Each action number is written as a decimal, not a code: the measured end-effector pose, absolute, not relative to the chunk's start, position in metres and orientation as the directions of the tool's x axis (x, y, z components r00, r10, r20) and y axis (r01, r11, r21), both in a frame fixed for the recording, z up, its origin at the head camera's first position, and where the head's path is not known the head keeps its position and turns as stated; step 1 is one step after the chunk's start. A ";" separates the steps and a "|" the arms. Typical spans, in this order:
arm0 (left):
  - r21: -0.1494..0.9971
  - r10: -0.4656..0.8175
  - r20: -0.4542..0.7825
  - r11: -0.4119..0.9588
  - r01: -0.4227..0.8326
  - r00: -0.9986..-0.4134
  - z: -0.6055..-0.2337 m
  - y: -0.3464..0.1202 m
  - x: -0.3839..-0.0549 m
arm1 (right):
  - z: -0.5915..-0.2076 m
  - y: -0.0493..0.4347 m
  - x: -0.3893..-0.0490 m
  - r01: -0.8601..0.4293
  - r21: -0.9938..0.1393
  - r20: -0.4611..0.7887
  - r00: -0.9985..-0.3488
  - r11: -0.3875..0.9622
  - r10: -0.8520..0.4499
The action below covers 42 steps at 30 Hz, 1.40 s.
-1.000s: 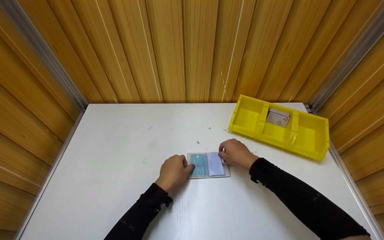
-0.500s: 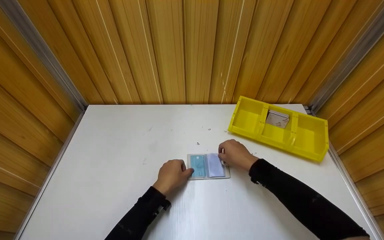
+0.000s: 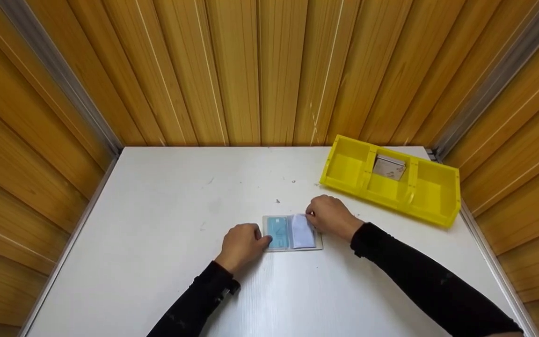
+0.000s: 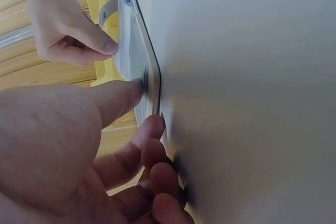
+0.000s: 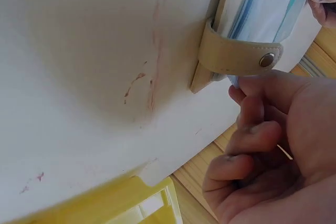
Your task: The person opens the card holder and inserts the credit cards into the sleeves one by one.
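Note:
An open card holder [image 3: 319, 244] with a pale cover lies flat on the white table, a light-blue card [image 3: 277, 232] showing in its left sleeve. On its right half, a whitish plastic sleeve page [image 3: 302, 233] bows up slightly. My left hand [image 3: 240, 245] grips the holder's left edge, thumb [image 4: 126, 95] on top and fingers at the underside. With thumb and forefinger, my right hand [image 3: 330, 214] pinches the sleeve page at its upper right corner. Beside those fingers, a beige strap with a metal snap [image 5: 236, 56] stands up from the cover, as the right wrist view shows.
A yellow three-compartment tray [image 3: 365, 185] sits at the table's back right, just beyond my right hand. Its middle compartment holds a pale patterned box [image 3: 390, 167]. Wood-look panels [image 3: 236, 70] wall the table [image 3: 166, 210] at the back and both sides.
The right sleeve page has lifted and bent at its upper end with my right fingers. My left thumb has drawn back from over the blue card to the holder's left edge.

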<state>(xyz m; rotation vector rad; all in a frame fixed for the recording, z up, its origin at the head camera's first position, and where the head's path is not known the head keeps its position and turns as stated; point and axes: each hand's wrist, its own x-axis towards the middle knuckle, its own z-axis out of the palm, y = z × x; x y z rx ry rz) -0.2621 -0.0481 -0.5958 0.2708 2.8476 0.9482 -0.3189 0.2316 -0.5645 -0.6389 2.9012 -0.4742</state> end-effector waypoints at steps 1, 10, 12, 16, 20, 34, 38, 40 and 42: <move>0.603 0.205 -0.069 0.788 0.123 -0.976 -0.595 -0.048 -0.262 | -0.564 0.231 -0.318 -0.402 -0.319 -0.052 -0.897 0.858 -0.439; 0.609 0.209 -0.085 0.785 0.116 -0.974 -0.594 -0.048 -0.262 | -0.556 0.227 -0.320 -0.353 -0.342 -0.095 -0.909 0.871 -0.405; 0.606 0.217 -0.078 0.785 0.127 -0.973 -0.595 -0.048 -0.262 | -0.554 0.226 -0.322 -0.309 -0.380 -0.134 -0.915 0.872 -0.382; 0.607 0.223 -0.062 0.782 0.141 -0.973 -0.596 -0.048 -0.263 | -0.547 0.220 -0.328 -0.238 -0.472 -0.181 -0.916 0.849 -0.358; 0.632 0.239 -0.044 0.758 0.158 -0.970 -0.597 -0.047 -0.263 | -0.543 0.211 -0.330 -0.192 -0.549 -0.192 -0.918 0.814 -0.346; 0.617 0.279 0.010 0.754 0.226 -0.960 -0.597 -0.046 -0.265 | -0.555 0.162 -0.336 -0.249 -0.618 -0.099 -0.916 0.746 -0.388; 0.613 0.271 0.008 0.759 0.219 -0.962 -0.598 -0.046 -0.266 | -0.562 0.152 -0.338 -0.250 -0.603 -0.116 -0.912 0.758 -0.394; 0.611 0.278 -0.001 0.761 0.220 -0.961 -0.599 -0.046 -0.266 | -0.567 0.148 -0.338 -0.252 -0.586 -0.122 -0.912 0.770 -0.392; 0.614 0.286 -0.001 0.757 0.226 -0.958 -0.600 -0.047 -0.266 | -0.572 0.144 -0.338 -0.255 -0.564 -0.127 -0.913 0.786 -0.387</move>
